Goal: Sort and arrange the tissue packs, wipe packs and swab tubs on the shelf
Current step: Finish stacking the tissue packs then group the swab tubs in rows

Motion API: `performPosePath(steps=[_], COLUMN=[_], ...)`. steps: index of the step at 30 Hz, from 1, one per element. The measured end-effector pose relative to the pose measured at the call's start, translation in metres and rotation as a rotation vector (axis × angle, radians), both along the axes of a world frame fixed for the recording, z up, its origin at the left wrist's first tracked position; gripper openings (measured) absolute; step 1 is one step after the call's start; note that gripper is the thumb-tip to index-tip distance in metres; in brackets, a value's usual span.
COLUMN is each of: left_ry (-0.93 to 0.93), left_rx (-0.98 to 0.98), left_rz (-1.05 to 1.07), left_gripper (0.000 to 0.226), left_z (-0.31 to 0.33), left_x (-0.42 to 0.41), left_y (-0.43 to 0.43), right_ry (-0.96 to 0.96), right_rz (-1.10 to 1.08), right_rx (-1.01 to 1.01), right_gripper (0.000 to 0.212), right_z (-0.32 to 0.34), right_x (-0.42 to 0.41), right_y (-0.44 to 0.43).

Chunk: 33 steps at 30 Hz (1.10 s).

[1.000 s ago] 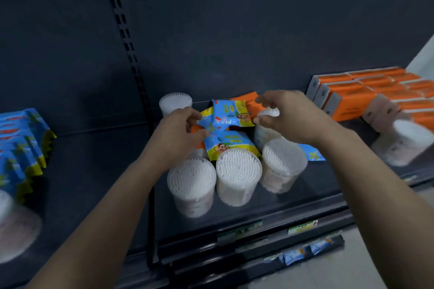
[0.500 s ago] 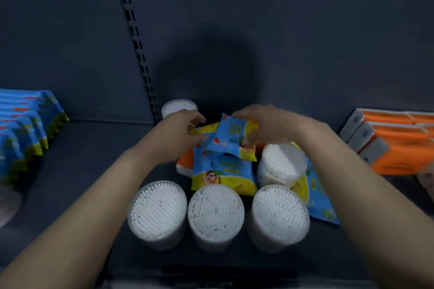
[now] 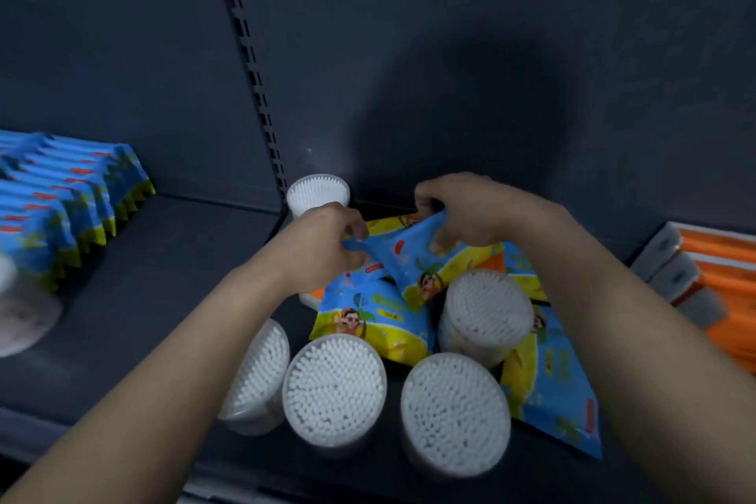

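Head view: on the shelf (image 3: 163, 291), behind the middle front swab tub (image 3: 334, 389), a mixed heap of wipe packs (image 3: 368, 319) is apparently being pulled apart for sorting. Just behind that tub the top wipe pack (image 3: 413, 258) sits tilted; the left hand (image 3: 323, 250) pinches its left corner, and the right hand (image 3: 470, 213) has fingers (image 3: 446, 235) curled tight on its far edge. Next prob. needs a lift clear w/o tipping tubs.

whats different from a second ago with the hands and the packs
The left hand and right hand have taken hold of the top wipe pack and tipped it up off the pile. The swab tubs and the wipe pack beneath stayed put.
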State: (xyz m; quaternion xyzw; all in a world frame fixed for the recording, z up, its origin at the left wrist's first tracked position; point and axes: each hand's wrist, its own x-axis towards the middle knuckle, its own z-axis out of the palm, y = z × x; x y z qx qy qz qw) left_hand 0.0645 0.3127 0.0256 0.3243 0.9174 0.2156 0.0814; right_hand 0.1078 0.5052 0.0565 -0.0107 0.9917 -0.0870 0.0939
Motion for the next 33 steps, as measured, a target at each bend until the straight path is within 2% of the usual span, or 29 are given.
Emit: performPosePath(steps=[4,8,15,23,26,30,33], left_ry=[0.018,0.102,0.266,0.475,0.470,0.140,0.017], left_rx=[-0.080,-0.210,-0.298,-0.258,-0.166,0.228,0.452], left_rz=[-0.064,-0.103,-0.112,0.091,0.123,0.187,0.273], left_gripper=[0.039,0.062,0.040,0.027,0.027,0.025,0.021], left_z=[-0.005,-0.010,-0.002,0.013,0.016,0.025,0.031], left_x=[0.005,0.006,0.012,0.023,0.027,0.033,0.038], left_y=[0.018,0.033,0.037,0.027,0.016,0.001,-0.004], right_ry=[0.125,0.190,0.317,0.469,0.526,0.578,0.594], right_rz=[-0.133,-0.268,-0.390,-0.407,-0.400,-0.402,-0.392], right_rx=[-0.032,0.041,-0.043,-0.168,-0.216,-0.279,-0.326], right_gripper=[0.025,0.032,0.025,0.026,0.023,0.020,0.019], right_z=[0.009,0.014,0.013,0.017,0.017,0.017,0.018], right_x=[0.017,0.032,0.047,0.044,0.041,0.037,0.036], right_y=[0.021,0.038,0.051,0.044,0.039,0.028,0.016])
